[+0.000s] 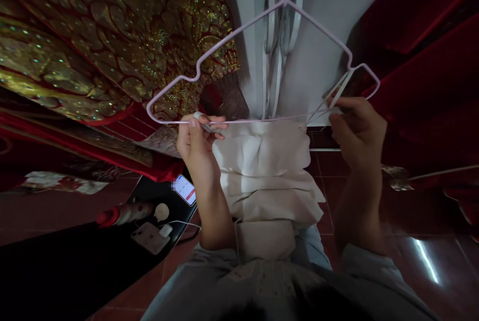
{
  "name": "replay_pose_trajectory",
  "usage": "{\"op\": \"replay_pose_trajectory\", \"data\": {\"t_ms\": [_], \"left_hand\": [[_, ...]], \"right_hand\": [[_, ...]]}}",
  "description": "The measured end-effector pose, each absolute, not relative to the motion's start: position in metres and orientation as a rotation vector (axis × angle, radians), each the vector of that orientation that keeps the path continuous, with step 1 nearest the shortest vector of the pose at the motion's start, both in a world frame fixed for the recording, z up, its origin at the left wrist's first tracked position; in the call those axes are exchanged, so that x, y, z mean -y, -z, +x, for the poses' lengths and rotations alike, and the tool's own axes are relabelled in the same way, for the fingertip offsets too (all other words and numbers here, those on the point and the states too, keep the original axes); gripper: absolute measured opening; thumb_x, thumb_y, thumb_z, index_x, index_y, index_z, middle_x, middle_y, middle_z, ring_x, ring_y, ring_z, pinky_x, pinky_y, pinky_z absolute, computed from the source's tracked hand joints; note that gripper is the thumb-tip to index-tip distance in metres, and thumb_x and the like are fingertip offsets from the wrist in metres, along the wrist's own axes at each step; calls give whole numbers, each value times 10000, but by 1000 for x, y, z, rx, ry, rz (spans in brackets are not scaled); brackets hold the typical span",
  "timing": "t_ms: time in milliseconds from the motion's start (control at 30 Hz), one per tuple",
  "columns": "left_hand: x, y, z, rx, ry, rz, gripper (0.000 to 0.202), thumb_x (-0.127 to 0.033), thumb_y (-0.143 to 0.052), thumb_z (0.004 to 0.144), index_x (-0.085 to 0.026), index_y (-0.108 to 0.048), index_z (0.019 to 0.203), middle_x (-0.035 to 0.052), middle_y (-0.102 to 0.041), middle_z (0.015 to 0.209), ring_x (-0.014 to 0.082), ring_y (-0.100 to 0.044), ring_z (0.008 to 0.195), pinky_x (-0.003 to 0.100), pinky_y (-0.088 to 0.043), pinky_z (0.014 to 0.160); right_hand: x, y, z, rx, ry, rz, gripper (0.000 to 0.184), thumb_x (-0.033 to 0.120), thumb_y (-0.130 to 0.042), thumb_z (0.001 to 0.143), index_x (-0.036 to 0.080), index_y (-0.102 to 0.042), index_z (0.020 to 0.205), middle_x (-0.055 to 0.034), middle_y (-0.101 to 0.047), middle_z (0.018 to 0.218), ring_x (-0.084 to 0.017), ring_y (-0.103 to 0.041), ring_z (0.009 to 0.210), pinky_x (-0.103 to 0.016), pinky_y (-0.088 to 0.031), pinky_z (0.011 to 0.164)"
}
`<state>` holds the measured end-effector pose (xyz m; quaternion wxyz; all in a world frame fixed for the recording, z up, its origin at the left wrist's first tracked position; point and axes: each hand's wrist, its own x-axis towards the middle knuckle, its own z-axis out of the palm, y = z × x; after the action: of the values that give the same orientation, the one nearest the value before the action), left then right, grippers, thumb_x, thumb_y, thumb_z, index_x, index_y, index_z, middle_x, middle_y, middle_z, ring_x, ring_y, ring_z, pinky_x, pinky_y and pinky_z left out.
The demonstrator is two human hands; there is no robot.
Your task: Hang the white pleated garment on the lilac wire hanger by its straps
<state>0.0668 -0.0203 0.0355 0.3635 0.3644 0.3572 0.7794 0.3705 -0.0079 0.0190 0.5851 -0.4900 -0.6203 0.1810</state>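
Observation:
A pale pink hanger (242, 28) hangs upright in front of me. Thin white straps run from it to a cream ruffled garment (273, 186) below its bottom bar. My left hand (200, 144) is closed at the bar's left part, with the thumb pressing a white strap (204, 120) against the fingers. By the hanger's right notch, my right hand (355, 129) pinches another white strap (342, 86), which loops up over that notch. Its curled fingers hide part of the strap.
Gold-sequined red garments (160, 27) hang at left and dark red cloth (422, 62) at right. A black bench (93, 256) at lower left bears a lit phone (184, 190), a second phone (149, 238) with a white cable, and a red-capped bottle (125, 214). Grey metalwork (275, 37) stands behind.

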Motion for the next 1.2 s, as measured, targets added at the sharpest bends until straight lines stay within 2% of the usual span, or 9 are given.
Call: {"op": "replay_pose_trajectory", "data": {"t_ms": [100, 267, 367, 433, 500, 567, 767, 1033, 1200], "left_hand": [[18, -33, 67, -960, -1999, 963, 361, -572, -842, 987, -266, -702, 858, 49, -814, 843, 213, -742, 705, 302, -492, 568], [18, -33, 60, -1005, -1960, 990, 358, -582, -797, 1015, -275, -681, 872, 50, -809, 853, 214, -722, 705, 311, -465, 564], [19, -34, 57, -980, -1964, 991, 343, -538, -802, 1020, -263, -681, 855, 46, -807, 842, 196, -705, 678, 297, -453, 559], [19, -34, 58, -958, -1980, 989, 355, -531, -798, 1023, -248, -676, 847, 33, -801, 826, 174, -690, 646, 276, -454, 552], [18, -32, 61, -925, -1978, 984, 373, -544, -803, 1022, -237, -674, 856, 31, -800, 830, 161, -684, 632, 259, -464, 549], [18, -29, 64, -900, -1973, 965, 399, -570, -825, 1005, -228, -674, 864, 45, -801, 836, 165, -691, 635, 254, -474, 544], [19, -26, 73, -890, -1955, 921, 415, -570, -833, 1000, -214, -662, 870, 62, -809, 846, 163, -703, 647, 236, -496, 538], [21, -22, 62, -1004, -2160, 877, 169, -170, -702, 1010, -212, -802, 1140, 70, -862, 1192, 159, -809, 915, 190, -568, 612], [0, -13, 25, -996, -2527, 883, 179, -62, -726, 931, -187, -806, 1031, 21, -839, 1081, 101, -769, 836, 140, -447, 514]], "right_hand": [[13, -45, 348, 1445, -441, -1048, 140, 252, -729, 961, 265, -841, 1043, -25, -775, 910, -64, -461, 531, -249, -341, 469], [1, -64, 338, 1300, -292, -857, 471, 126, -717, 897, 333, -868, 1293, -51, -876, 1162, -29, -501, 467, -193, -285, 372], [-20, -53, 375, 1141, -8, -780, 513, 130, -817, 844, 355, -865, 1302, -45, -856, 1299, -209, -844, 945, -200, -462, 481], [-33, -40, 403, 1021, 180, -691, 479, 341, -966, 778, 348, -877, 1248, -22, -851, 1292, -336, -780, 1341, -347, -645, 714], [-40, -27, 419, 928, 325, -624, 536, 623, -982, 710, 360, -886, 1168, 10, -861, 1193, -315, -822, 1244, -499, -686, 922], [-38, -19, 416, 784, 478, -583, 459, 705, -939, 743, 347, -898, 1028, 20, -854, 1019, -255, -857, 1021, -501, -697, 907], [0, -11, 353, 1063, 170, -845, 212, 459, -839, 969, 278, -909, 1053, -7, -832, 857, -86, -631, 556, -283, -526, 555], [12, -13, 340, 1378, -276, -842, 437, 347, -909, 879, 339, -835, 1310, -27, -844, 1002, -126, -731, 749, -209, -433, 501], [9, -14, 340, 1347, -285, -798, 401, 359, -910, 891, 322, -829, 1282, -23, -818, 992, -130, -761, 770, -193, -451, 488]]}}
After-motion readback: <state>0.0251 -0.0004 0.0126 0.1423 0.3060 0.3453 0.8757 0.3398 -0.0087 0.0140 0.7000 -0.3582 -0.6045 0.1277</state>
